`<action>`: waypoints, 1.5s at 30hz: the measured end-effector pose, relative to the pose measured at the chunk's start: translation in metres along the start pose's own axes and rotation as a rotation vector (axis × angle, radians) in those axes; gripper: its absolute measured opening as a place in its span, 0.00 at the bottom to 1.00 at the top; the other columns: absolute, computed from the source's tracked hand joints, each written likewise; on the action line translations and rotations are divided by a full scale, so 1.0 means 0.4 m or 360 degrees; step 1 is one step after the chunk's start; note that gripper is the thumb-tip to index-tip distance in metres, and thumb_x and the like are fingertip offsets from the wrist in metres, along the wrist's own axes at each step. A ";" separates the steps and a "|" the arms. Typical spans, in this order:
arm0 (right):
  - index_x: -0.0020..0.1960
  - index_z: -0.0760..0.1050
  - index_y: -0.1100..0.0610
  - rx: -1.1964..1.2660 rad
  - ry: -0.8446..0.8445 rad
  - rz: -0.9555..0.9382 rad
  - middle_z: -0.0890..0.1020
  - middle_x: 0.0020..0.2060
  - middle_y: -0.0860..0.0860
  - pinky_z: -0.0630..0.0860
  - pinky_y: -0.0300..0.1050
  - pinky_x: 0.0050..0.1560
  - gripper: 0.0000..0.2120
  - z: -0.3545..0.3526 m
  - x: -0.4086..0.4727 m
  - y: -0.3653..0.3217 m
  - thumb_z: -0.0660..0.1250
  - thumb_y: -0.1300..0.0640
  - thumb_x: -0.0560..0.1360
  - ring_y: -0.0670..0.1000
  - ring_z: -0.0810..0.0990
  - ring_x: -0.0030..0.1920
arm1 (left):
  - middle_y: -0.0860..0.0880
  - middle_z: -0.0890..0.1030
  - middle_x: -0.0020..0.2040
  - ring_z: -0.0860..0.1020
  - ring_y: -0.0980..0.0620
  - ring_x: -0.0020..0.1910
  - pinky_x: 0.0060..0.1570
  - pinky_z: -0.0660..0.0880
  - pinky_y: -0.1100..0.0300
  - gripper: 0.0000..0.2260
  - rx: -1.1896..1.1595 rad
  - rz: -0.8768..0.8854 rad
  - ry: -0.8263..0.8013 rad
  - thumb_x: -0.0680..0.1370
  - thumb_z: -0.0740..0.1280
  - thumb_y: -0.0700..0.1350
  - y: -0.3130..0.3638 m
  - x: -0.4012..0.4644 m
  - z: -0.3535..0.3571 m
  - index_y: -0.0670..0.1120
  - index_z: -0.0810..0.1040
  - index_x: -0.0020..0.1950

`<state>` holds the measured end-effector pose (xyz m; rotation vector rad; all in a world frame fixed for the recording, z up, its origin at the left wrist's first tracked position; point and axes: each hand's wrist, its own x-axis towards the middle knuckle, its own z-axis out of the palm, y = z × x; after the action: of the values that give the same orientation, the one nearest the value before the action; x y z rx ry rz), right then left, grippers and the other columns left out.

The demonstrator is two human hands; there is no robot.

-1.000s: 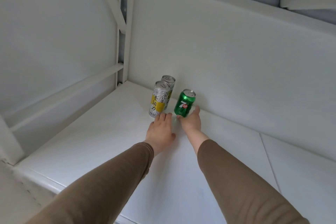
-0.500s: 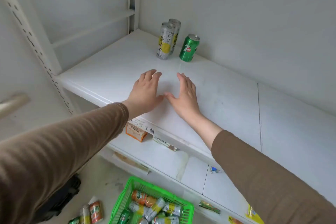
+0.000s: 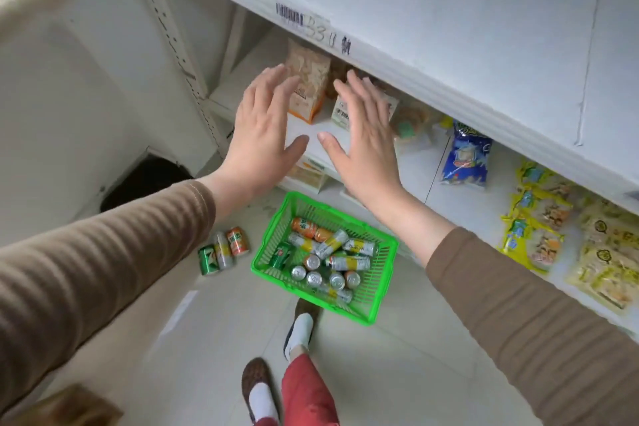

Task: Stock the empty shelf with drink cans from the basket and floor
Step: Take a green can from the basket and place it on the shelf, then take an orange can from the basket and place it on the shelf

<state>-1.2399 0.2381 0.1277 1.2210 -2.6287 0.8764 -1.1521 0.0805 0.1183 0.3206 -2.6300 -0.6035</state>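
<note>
My left hand (image 3: 261,130) and my right hand (image 3: 363,135) hover side by side in mid-air, fingers spread, both holding nothing. They are below the front lip of the white shelf (image 3: 432,10) and well above the floor. Beneath them a green basket (image 3: 380,284) stands on the floor with several drink cans (image 3: 328,259) lying and standing inside. Three more cans (image 3: 223,251), green, silver-yellow and orange, lie on the floor to the left of the basket. The cans placed on the shelf are out of view.
Lower shelves hold snack boxes (image 3: 307,86), a blue bag (image 3: 466,156) and yellow packets (image 3: 539,228). A perforated shelf upright (image 3: 173,45) stands at the left. My feet (image 3: 299,332) are on the pale tiled floor just in front of the basket. A dark object (image 3: 145,183) lies by the wall.
Both hands have pulled back from the cans on the shelf top and dropped below its front edge. My view has tilted down, bringing the basket and the floor cans into sight.
</note>
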 end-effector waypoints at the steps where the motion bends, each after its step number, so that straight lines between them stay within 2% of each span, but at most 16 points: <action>1: 0.77 0.63 0.58 0.0007 -0.0032 -0.0002 0.62 0.79 0.55 0.56 0.57 0.79 0.31 0.038 -0.042 0.016 0.68 0.51 0.78 0.58 0.58 0.79 | 0.41 0.61 0.75 0.59 0.40 0.75 0.74 0.57 0.48 0.33 0.0000 -0.0022 -0.0030 0.72 0.68 0.50 -0.009 -0.046 0.026 0.43 0.63 0.74; 5: 0.77 0.63 0.57 0.0009 -0.0279 0.0131 0.64 0.78 0.54 0.59 0.55 0.78 0.30 0.199 -0.214 0.119 0.68 0.53 0.78 0.58 0.60 0.78 | 0.41 0.62 0.74 0.60 0.40 0.74 0.74 0.57 0.49 0.34 -0.0026 -0.0137 -0.0196 0.71 0.70 0.47 -0.055 -0.225 0.169 0.42 0.63 0.74; 9: 0.77 0.63 0.58 0.0006 -0.0555 0.0369 0.67 0.76 0.55 0.59 0.51 0.78 0.29 0.371 -0.387 0.263 0.68 0.55 0.78 0.56 0.62 0.76 | 0.39 0.64 0.72 0.63 0.38 0.72 0.71 0.61 0.45 0.34 -0.0018 -0.0271 -0.0447 0.70 0.69 0.47 -0.109 -0.394 0.370 0.40 0.64 0.73; 12: 0.76 0.64 0.59 -0.0010 -0.0780 0.0518 0.69 0.73 0.56 0.62 0.52 0.75 0.29 0.505 -0.497 0.374 0.69 0.57 0.78 0.58 0.65 0.73 | 0.39 0.65 0.72 0.64 0.37 0.70 0.69 0.64 0.43 0.36 0.0034 -0.0349 -0.0678 0.68 0.71 0.46 -0.142 -0.508 0.534 0.40 0.63 0.73; 18: 0.75 0.64 0.55 0.0060 -0.1125 0.0832 0.69 0.72 0.56 0.68 0.58 0.70 0.27 0.764 -0.657 0.548 0.68 0.59 0.78 0.61 0.69 0.71 | 0.43 0.63 0.73 0.62 0.41 0.72 0.72 0.62 0.48 0.37 0.0137 -0.0548 -0.1024 0.71 0.70 0.48 -0.202 -0.684 0.816 0.44 0.59 0.76; 23: 0.77 0.61 0.51 0.0039 -0.1356 0.0892 0.63 0.76 0.54 0.72 0.55 0.64 0.27 0.955 -0.727 0.624 0.65 0.59 0.80 0.61 0.73 0.69 | 0.45 0.61 0.74 0.61 0.43 0.72 0.70 0.63 0.49 0.37 0.0168 -0.0678 -0.1125 0.73 0.70 0.50 -0.267 -0.756 0.978 0.45 0.56 0.78; 26: 0.81 0.55 0.50 -0.0001 -0.1530 0.0842 0.53 0.81 0.51 0.71 0.55 0.68 0.33 1.059 -0.752 0.660 0.63 0.61 0.80 0.60 0.67 0.75 | 0.44 0.63 0.73 0.61 0.43 0.71 0.70 0.64 0.47 0.36 0.0173 -0.0682 -0.1135 0.74 0.69 0.50 -0.303 -0.781 1.052 0.45 0.56 0.77; 28: 0.82 0.52 0.48 -0.0069 -0.1629 0.0814 0.48 0.82 0.48 0.72 0.56 0.68 0.36 1.118 -0.754 0.678 0.61 0.64 0.79 0.60 0.66 0.75 | 0.45 0.63 0.72 0.62 0.43 0.71 0.69 0.65 0.47 0.35 0.0164 -0.0674 -0.1117 0.73 0.69 0.50 -0.328 -0.793 1.093 0.45 0.58 0.77; 32: 0.81 0.54 0.46 -0.0165 -0.1773 0.0767 0.50 0.81 0.49 0.72 0.56 0.68 0.35 1.214 -0.751 0.708 0.60 0.62 0.79 0.63 0.70 0.72 | 0.45 0.63 0.73 0.63 0.43 0.70 0.68 0.66 0.48 0.34 0.0137 -0.0626 -0.1074 0.74 0.69 0.49 -0.372 -0.801 1.153 0.46 0.59 0.76; 37: 0.77 0.62 0.47 -0.0194 -0.1692 0.0746 0.62 0.74 0.52 0.76 0.57 0.63 0.33 1.247 -0.744 0.722 0.64 0.67 0.77 0.62 0.77 0.65 | 0.44 0.64 0.72 0.64 0.43 0.69 0.69 0.66 0.47 0.33 0.0124 -0.0577 -0.1068 0.73 0.70 0.48 -0.392 -0.805 1.161 0.45 0.61 0.75; 41: 0.75 0.64 0.47 -0.0022 -0.1535 0.0678 0.64 0.73 0.49 0.76 0.56 0.59 0.26 1.135 -0.699 0.684 0.66 0.58 0.80 0.59 0.77 0.64 | 0.45 0.65 0.71 0.65 0.43 0.68 0.67 0.68 0.48 0.32 0.0072 -0.0622 -0.1067 0.73 0.70 0.48 -0.366 -0.777 1.088 0.46 0.62 0.75; 45: 0.74 0.63 0.50 0.0182 -0.1335 0.0772 0.68 0.73 0.50 0.74 0.55 0.64 0.28 0.905 -0.589 0.593 0.70 0.51 0.78 0.57 0.75 0.67 | 0.45 0.67 0.68 0.66 0.43 0.66 0.66 0.68 0.49 0.33 0.0042 -0.0631 -0.1035 0.73 0.70 0.48 -0.300 -0.679 0.925 0.46 0.62 0.75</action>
<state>-1.2067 0.3177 -0.3573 1.1678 -3.7050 0.6583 -1.0623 0.1931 -0.3337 0.7785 -3.2192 -0.9278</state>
